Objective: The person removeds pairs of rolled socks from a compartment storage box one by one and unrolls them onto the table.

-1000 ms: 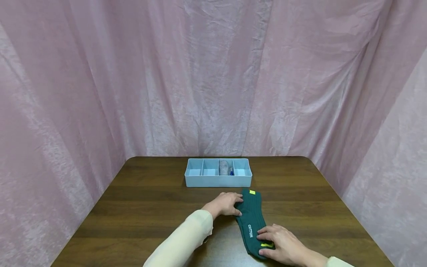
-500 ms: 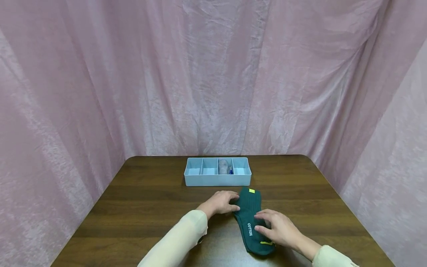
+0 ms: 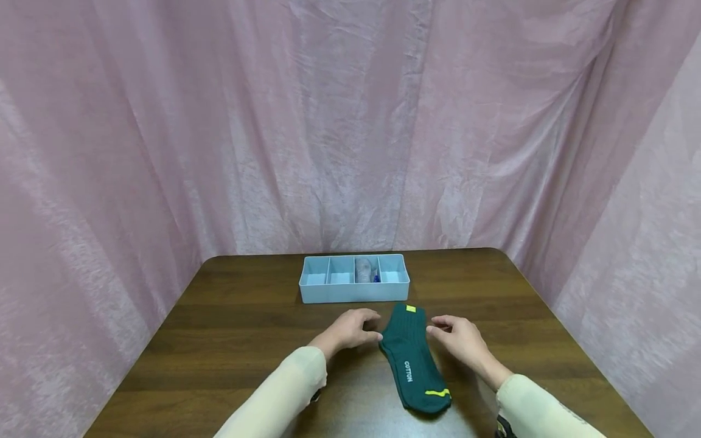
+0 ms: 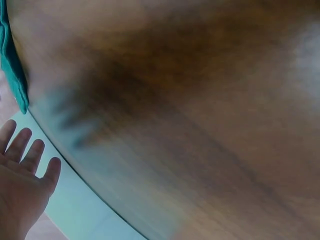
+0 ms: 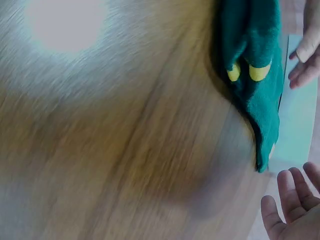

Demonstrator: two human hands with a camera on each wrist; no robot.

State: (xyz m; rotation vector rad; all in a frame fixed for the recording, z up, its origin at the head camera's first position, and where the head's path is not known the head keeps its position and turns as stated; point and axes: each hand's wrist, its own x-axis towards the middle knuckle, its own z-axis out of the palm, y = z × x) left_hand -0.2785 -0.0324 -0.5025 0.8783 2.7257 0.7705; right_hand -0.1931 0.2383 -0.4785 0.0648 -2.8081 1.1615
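Observation:
A pair of dark green socks (image 3: 412, 356) lies flat on the table, one on the other, with white "COTTON" lettering, a yellow toe stripe and a yellow tag at the cuff. Left of the cuff end is my left hand (image 3: 350, 330), fingers loosely bent, its thumb tip right at the sock's edge. My right hand (image 3: 462, 344) hovers on the other side, relaxed and holding nothing. The left wrist view catches the spread left hand (image 4: 25, 182) and a strip of sock (image 4: 11, 60). In the right wrist view, the right hand (image 5: 295, 212) is apart from the socks (image 5: 265, 107).
Behind the socks stands a light blue divided box (image 3: 355, 294) with several compartments. One compartment, right of its middle, holds a grey bundle (image 3: 363, 271) and a small blue item (image 3: 376, 277). Pink curtains (image 3: 350, 121) hang past the far edge of the wooden table (image 3: 230, 340).
My right hand has left the toe end, moved up along the socks and off to their right side. My left hand has drawn back leftward from the cuff. The socks stay almost in place.

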